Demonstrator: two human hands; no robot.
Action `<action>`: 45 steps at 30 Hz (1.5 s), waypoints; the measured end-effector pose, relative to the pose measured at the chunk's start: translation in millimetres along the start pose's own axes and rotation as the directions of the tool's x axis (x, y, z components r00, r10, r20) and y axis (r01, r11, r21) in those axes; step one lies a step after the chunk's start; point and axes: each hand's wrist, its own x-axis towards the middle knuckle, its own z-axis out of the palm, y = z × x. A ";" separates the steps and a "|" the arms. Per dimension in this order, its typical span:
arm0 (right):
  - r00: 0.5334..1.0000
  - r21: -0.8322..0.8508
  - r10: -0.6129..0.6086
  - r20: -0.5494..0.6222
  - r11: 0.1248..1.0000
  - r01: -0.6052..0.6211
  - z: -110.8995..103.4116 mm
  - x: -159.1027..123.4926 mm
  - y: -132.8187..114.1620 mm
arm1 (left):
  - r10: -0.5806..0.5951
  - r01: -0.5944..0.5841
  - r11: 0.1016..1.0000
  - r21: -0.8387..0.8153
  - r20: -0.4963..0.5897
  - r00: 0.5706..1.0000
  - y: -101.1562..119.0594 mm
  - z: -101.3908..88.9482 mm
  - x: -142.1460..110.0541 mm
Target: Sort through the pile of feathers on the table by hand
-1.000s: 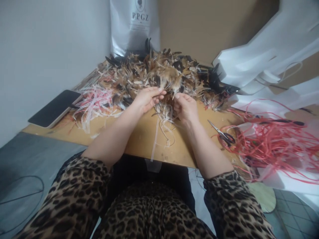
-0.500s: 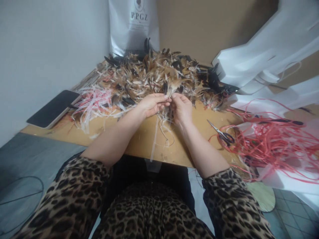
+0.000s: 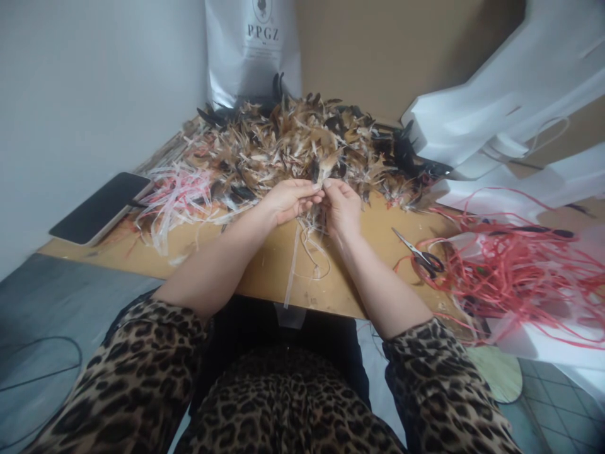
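My left hand (image 3: 293, 198) is closed, its thumb and fingers pinching a small tuft of brown and white feathers (image 3: 328, 165). Close against it, my right hand (image 3: 343, 207) is closed too, thumb and forefinger pressed together at the base of the same feathers. Whatever thin part lies between the fingertips is too small to make out. Below the hands, pale strings and a flat translucent strip (image 3: 292, 268) hang over the tabletop (image 3: 265, 265). Just behind the hands spreads a large heap of brown, white and black feathers (image 3: 269, 142).
A phone (image 3: 100, 207) lies at the left, beside pink and white plastic strips (image 3: 177, 195). Scissors (image 3: 420, 252) lie right of my hands, near a tangle of red ribbon (image 3: 515, 271). A white printed bag (image 3: 255, 57) stands behind the heap; white foam pieces (image 3: 482, 101) are at the right.
My right hand has shifted slightly left, closer to the left fingertips. The left hand stays in place, with the feathers still held.
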 end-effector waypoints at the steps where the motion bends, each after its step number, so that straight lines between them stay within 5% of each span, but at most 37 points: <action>1: 1.000 -0.002 0.007 0.003 1.000 -0.007 0.0 0.1 -0.2 | 0.013 -0.013 1.000 0.018 -0.004 1.000 0.0 -0.1 0.0; 13: 0.991 -0.149 0.083 0.107 0.987 -0.067 -12.7 1.0 -25.6 | 0.193 -0.187 0.893 0.410 0.026 0.981 -2.4 5.9 -5.8; 23: 0.990 -0.120 0.098 0.104 0.989 -0.085 -13.3 2.1 -23.1 | 0.119 -0.130 0.933 0.335 0.054 0.991 -6.8 0.5 -2.2; 33: 0.991 -0.399 -0.015 0.136 0.914 0.068 -17.8 -3.0 -32.7 | 0.183 -0.181 0.848 0.499 0.045 0.982 -9.3 2.4 -1.0; 45: 0.989 -0.425 -0.039 0.144 0.900 0.097 -17.2 -1.6 -36.7 | 0.156 -0.154 0.884 0.441 0.033 0.987 -7.6 4.7 -5.4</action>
